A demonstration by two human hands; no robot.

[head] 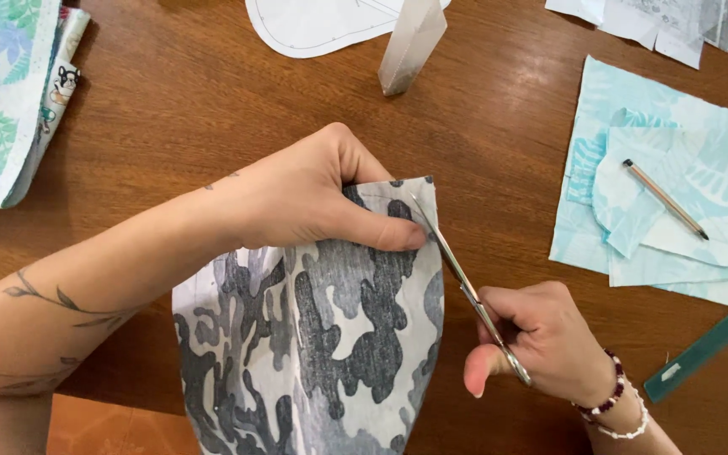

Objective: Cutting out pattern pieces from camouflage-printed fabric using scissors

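My left hand pinches the camouflage fabric taut so the scissors, gripped in my right hand, cut cleanly along its edge.

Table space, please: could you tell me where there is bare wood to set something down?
The table is bare between the leafy fabric stack at left and the clear strip. Another bare patch lies between the camouflage fabric and the pale blue pieces. It is crowded at right: pencil, green ruler. The left hand and right hand with scissors fill the middle.
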